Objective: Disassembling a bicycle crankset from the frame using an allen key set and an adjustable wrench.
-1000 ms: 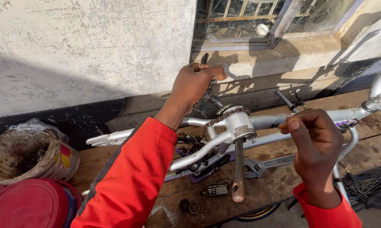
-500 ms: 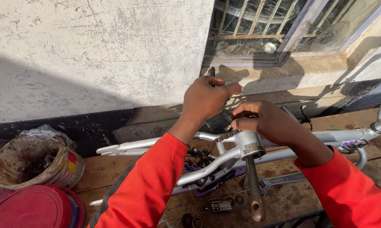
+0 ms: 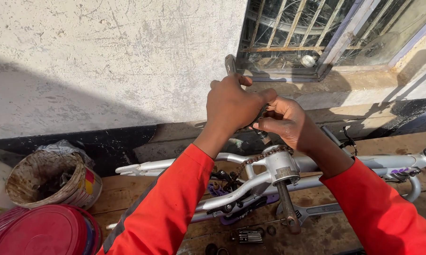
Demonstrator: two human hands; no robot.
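Wrench [image 3: 230, 63] | gripped in clenched left hand [image 3: 232, 104], handle poking out at 12 o'clock | right hand [image 3: 286, 120] pinching chain [image 3: 262, 156] above silver bicycle frame [image 3: 250, 186]

Outdoor bike-repair spot: frame [image 3: 250, 184], spanner [image 3: 312, 210]

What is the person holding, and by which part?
The left hand grips a metal tool's handle; its upper end pokes out above the fist. What the right hand pinches cannot be told.
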